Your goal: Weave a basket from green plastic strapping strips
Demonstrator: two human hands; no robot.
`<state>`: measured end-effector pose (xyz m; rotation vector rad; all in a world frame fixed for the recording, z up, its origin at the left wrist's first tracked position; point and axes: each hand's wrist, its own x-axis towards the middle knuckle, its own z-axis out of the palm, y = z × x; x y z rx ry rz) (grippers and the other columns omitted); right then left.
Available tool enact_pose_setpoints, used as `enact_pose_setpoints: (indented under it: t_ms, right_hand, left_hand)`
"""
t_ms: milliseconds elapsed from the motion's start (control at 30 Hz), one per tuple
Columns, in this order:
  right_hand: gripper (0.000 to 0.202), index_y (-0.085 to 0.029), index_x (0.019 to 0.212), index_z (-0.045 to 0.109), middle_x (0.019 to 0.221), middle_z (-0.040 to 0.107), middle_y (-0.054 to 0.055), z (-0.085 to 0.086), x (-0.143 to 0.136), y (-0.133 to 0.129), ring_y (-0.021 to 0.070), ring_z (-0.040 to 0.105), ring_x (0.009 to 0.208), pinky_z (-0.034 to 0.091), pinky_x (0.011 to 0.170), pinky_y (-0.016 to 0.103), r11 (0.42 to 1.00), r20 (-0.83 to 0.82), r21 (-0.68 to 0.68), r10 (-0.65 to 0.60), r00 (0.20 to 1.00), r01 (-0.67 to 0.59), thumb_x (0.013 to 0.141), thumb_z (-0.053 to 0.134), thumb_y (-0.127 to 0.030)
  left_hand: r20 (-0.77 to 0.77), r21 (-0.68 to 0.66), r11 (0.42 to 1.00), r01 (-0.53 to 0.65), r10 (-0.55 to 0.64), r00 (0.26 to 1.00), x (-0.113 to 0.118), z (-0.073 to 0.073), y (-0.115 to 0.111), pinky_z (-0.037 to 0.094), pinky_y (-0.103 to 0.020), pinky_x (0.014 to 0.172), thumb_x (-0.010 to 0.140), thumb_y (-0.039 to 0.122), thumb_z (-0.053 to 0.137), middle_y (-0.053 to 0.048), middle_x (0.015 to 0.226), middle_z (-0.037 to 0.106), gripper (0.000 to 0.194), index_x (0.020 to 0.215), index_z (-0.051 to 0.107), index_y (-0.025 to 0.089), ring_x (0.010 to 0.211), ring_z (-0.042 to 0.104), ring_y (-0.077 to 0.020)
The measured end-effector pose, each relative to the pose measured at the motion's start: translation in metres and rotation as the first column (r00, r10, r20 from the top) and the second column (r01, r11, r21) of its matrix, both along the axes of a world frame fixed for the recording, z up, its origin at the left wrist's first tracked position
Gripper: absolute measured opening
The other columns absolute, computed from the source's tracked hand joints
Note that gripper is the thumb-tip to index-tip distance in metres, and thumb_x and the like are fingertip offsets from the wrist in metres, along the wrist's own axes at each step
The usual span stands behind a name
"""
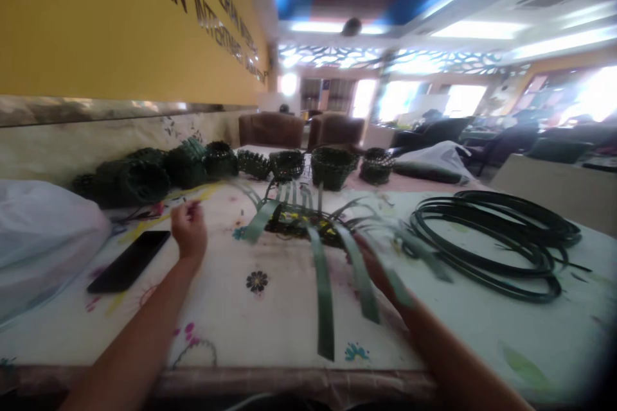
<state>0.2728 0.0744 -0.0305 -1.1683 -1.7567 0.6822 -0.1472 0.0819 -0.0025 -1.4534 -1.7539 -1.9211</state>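
Note:
A half-woven basket [301, 223] of dark green strips stands mid-table, with several long strip ends fanning out around it. One flat green strip [322, 295] hangs toward me. My right hand [361, 253] grips the basket's right side, partly covered by strips, its fingers mostly out of sight. To the left of the basket, apart from its body, my left hand [189, 229] is raised with curled fingers pressed together. Blur hides what, if anything, they pinch. A black phone [129, 261] lies just left of that hand.
Coiled green strip [486, 237] occupies the right side. Several finished green baskets [332, 166] line the far edge and back left. A white plastic bag [45, 244] bulges at left; another bag [436, 164] lies at the far right. Brown chairs [272, 130] stand beyond the table.

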Motion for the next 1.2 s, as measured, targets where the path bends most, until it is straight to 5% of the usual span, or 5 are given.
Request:
enact_pose_setpoints:
  t_ms: [200, 467, 633, 867, 1200]
  right_hand:
    - [0.045, -0.019, 0.072, 0.055, 0.058, 0.058, 0.000, 0.051, 0.000, 0.006, 0.0126, 0.053, 0.049, 0.046, 0.045, 0.026, 0.974, -0.407, -0.176, 0.062, 0.911, -0.144, 0.072, 0.069, -0.062]
    - [0.047, -0.019, 0.070, 0.054, 0.053, 0.053, -0.003, 0.099, 0.011, 0.021, 0.0080, 0.045, 0.041, 0.034, 0.035, 0.019, 0.944, -0.570, -0.186, 0.122, 0.812, -0.273, 0.063, 0.083, -0.056]
    - [0.048, -0.019, 0.079, 0.056, 0.054, 0.054, -0.004, 0.087, 0.014, 0.037, 0.0076, 0.046, 0.042, 0.034, 0.035, 0.017, 0.912, -0.683, -0.241, 0.084, 0.725, -0.332, 0.059, 0.088, -0.049]
    - [0.046, -0.017, 0.078, 0.060, 0.055, 0.053, -0.004, 0.040, 0.012, 0.057, 0.0071, 0.049, 0.045, 0.039, 0.037, 0.015, 0.887, -0.763, -0.281, 0.027, 0.646, -0.368, 0.057, 0.091, -0.044]
    - [0.036, -0.016, 0.072, 0.062, 0.057, 0.053, -0.003, 0.010, 0.004, 0.065, 0.0100, 0.055, 0.050, 0.051, 0.045, 0.020, 0.891, -0.749, -0.259, 0.059, 0.660, -0.373, 0.067, 0.085, -0.043]
  left_hand:
    - [-0.127, -0.061, 0.855, 0.514, -0.518, 0.846, 0.071, 0.024, 0.016, 0.051, -0.038, 0.098, 0.088, 0.037, 0.062, -0.007, 0.127, 0.060, 0.035, 0.121, 0.058, 0.024, 0.120, 0.057, -0.0219]
    - [-0.156, 0.149, 0.840, 0.521, -0.501, 0.852, 0.089, 0.086, 0.029, 0.050, -0.036, 0.093, 0.081, 0.036, 0.074, -0.008, 0.114, 0.056, 0.040, 0.115, 0.059, 0.020, 0.100, 0.060, -0.0200]
    - [-0.217, 0.195, 0.876, 0.441, -0.400, 0.891, 0.083, 0.090, 0.034, 0.048, -0.039, 0.092, 0.076, 0.039, 0.079, -0.006, 0.109, 0.056, 0.044, 0.111, 0.060, 0.021, 0.102, 0.057, -0.0224]
    - [-0.218, 0.190, 0.901, 0.391, -0.349, 0.911, 0.089, 0.064, 0.041, 0.046, -0.037, 0.087, 0.076, 0.039, 0.079, -0.004, 0.102, 0.053, 0.040, 0.103, 0.057, 0.021, 0.096, 0.053, -0.0219]
    - [-0.306, 0.204, 0.940, 0.273, -0.204, 0.930, 0.090, 0.043, 0.043, 0.044, -0.039, 0.086, 0.079, 0.031, 0.077, -0.004, 0.095, 0.051, 0.030, 0.093, 0.053, 0.021, 0.093, 0.051, -0.0228]
